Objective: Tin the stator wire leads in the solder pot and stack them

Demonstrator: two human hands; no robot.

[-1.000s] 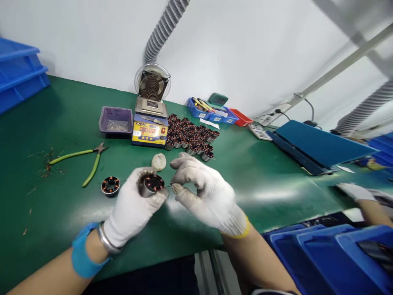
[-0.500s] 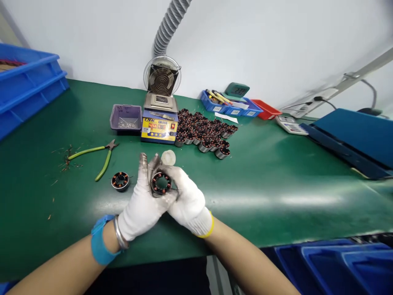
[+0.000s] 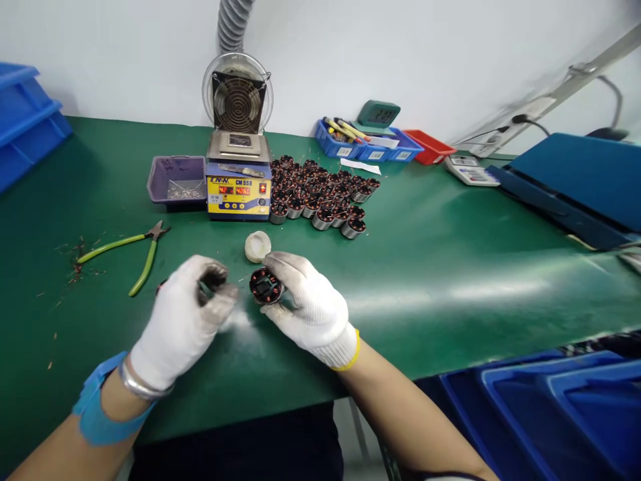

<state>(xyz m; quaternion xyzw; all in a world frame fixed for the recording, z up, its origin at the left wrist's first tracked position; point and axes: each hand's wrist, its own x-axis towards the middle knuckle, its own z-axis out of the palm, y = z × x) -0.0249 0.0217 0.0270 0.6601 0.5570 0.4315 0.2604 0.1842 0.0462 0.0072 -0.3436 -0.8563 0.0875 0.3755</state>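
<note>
My right hand [image 3: 313, 304], in a white glove with a grey-stained palm side, grips a motor stator [image 3: 265, 286] between thumb and fingers, its ring of copper coils facing up. Apart from it on the left, my left hand [image 3: 185, 314] is gloved too; its darkened fingers curl toward the thumb, and anything pinched there is too small to make out. Behind that hand another stator [image 3: 160, 286] is almost wholly hidden. A whitish round pot [image 3: 258, 246] sits just beyond the held stator. Green-handled cutters [image 3: 145, 257] lie spread at the left.
A soldering pot unit [image 3: 239, 190] with red digits stands at the back, a fan behind it. Beside it are a purple tray [image 3: 153, 180] and many clustered stators [image 3: 320, 194]. Wire scraps [image 3: 77, 264] litter the left. Blue bins [image 3: 365, 152] and a red bin [image 3: 428, 147] line the wall.
My left hand has come off the stator and moved left, now covering the loose one. My right hand keeps the stator. The view has shifted slightly right and down.
</note>
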